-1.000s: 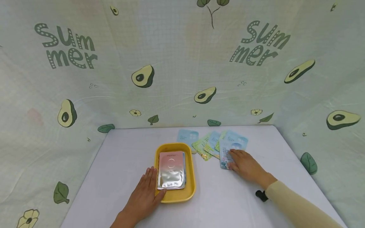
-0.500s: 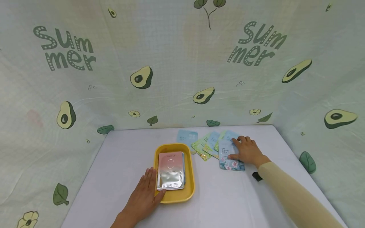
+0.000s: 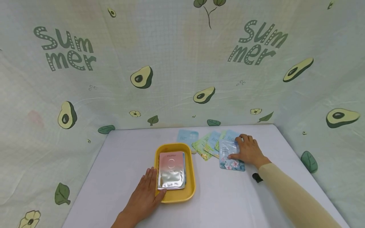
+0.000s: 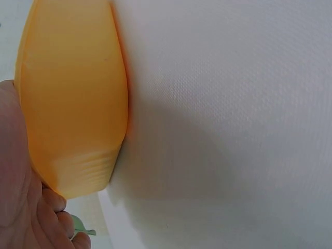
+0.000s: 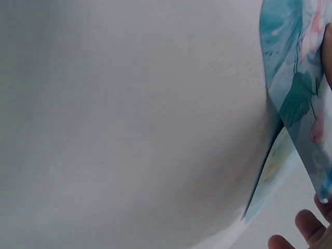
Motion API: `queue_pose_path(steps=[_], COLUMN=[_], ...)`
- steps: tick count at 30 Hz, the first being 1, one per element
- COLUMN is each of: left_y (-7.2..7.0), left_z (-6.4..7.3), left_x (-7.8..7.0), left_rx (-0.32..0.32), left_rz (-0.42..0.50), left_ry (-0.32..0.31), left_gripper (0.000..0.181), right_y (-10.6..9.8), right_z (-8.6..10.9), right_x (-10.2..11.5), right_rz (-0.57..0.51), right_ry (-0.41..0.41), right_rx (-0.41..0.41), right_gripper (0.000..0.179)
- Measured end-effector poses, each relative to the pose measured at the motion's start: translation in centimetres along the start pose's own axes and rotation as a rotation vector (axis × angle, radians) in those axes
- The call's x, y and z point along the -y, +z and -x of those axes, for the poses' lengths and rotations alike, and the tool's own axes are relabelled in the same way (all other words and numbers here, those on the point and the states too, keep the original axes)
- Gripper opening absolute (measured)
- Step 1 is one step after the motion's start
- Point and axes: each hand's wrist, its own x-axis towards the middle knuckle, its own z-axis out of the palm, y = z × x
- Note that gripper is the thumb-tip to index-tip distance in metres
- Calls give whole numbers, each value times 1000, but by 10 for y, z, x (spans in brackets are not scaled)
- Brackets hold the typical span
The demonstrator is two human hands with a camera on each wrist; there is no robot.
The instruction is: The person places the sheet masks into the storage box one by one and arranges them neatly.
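Observation:
My left hand lies with straight fingers along the left side of a yellow tray, its thumb over the near left corner. In the left wrist view, the fingers run along the rim. Inside the tray lies a pink-and-silver face mask packet on top of others. To the right, my right hand pinches a blue floral face mask packet between thumb and fingers. The right wrist view shows this packet bent, its corner raised at the fingertips, over another packet.
Several blue and green packets fan out left of the right hand. A light blue packet lies behind the tray. White cloth covers the table; a printed avocado curtain hangs behind it.
My right hand has shifted up and right along the blue floral packet and now grips its edge, bending its far part up. My left hand stays at the tray.

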Motion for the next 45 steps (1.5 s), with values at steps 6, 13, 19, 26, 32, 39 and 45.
queue_pose_path(steps=[6, 13, 19, 26, 32, 39, 45], left_y=[2, 2, 2, 1, 0, 0, 1], left_z=[-1, -1, 0, 0, 0, 1, 1], left_x=[2, 3, 2, 2, 1, 1, 2], left_rx=[-15, -15, -13, -18, -15, -20, -13], left_rz=[-12, -9, -2, 6, 15, 17, 14], left_ry=[15, 14, 14, 14, 12, 15, 14], left_gripper=[85, 86, 86, 86, 86, 86, 86], right_y=[-8, -13, -11, -13, -18, -28, -31], right_z=[6, 17, 26, 36, 36, 31, 28], right_x=[5, 11, 14, 22, 27, 34, 36], right_rz=[-2, -33, -37, -122, -271, -415, -532], right_ry=[45, 49, 32, 37, 50, 176, 266], right_rx=[-106, -267, -344, -309, -238, -110, -46], right_gripper=[102, 92, 85, 73, 64, 66, 49])
